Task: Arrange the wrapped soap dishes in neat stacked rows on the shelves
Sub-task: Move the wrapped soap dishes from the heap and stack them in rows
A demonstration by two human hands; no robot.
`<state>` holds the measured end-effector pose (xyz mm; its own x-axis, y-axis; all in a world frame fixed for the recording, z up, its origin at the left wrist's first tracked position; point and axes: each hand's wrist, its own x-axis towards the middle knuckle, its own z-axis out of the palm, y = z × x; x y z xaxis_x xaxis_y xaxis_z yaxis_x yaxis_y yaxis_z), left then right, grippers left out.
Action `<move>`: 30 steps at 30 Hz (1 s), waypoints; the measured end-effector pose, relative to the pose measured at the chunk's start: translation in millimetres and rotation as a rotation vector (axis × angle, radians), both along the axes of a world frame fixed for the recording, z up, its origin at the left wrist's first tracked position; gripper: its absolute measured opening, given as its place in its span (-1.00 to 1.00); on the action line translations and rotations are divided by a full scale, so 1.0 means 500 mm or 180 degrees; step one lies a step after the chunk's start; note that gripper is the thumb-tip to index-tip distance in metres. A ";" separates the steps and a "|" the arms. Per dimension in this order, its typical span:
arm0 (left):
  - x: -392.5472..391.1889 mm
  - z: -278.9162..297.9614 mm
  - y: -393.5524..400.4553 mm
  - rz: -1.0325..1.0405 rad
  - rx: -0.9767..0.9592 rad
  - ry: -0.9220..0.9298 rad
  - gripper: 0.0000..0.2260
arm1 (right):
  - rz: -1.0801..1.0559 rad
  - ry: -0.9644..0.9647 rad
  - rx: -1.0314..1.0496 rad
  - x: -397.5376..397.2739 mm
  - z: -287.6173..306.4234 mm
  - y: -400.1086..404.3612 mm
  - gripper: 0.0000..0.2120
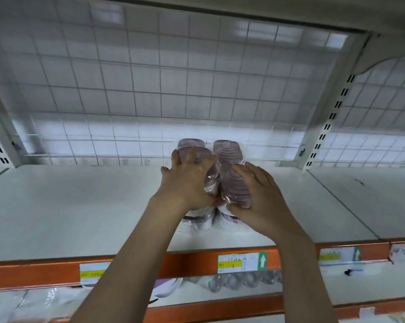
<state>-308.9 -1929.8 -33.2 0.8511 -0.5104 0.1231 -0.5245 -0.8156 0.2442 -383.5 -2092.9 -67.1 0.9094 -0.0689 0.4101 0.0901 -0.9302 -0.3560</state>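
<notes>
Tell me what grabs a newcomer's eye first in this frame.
Two bare hands, left hand and right hand, grip a cluster of pinkish ribbed soap dishes in clear plastic wrap at mid-frame. They sit on a white shelf board with an orange front rail, before a white wire-grid back panel.

soap dishes (224, 152) | pinkish, ribbed, clear-wrapped | stacked 2 rows | white shelf (80, 206) centre

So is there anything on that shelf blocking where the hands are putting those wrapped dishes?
Nothing visible. Both hands already grip the dishes, on the white shelf, which is bare on either side; only the wire grid stands behind.
</notes>
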 end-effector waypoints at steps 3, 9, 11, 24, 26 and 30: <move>0.011 -0.013 0.004 -0.0053 -0.0257 -0.0058 -0.18 | 0.0036 0.0512 -0.0175 0.013 -0.006 0.000 -0.07; 0.028 -0.035 0.040 -0.0239 -0.0876 -0.0237 -0.15 | 0.0044 0.0405 -0.0325 0.030 -0.028 0.002 -0.14; 0.019 -0.026 0.055 -0.0259 -0.1268 -0.0205 -0.17 | 0.0063 0.0212 -0.0269 0.030 -0.027 0.001 -0.20; 0.003 -0.011 0.248 0.0061 -0.2590 -0.0759 -0.32 | 0.0029 -0.1100 0.0065 0.039 0.071 0.145 -0.25; 0.005 -0.010 0.295 0.0168 -0.2636 -0.0888 -0.34 | 0.0149 -0.1112 0.0210 0.049 0.076 0.207 -0.25; 0.003 -0.008 0.425 0.0448 -0.2692 -0.0985 -0.41 | 0.0355 -0.1014 0.0345 0.078 0.078 0.347 -0.24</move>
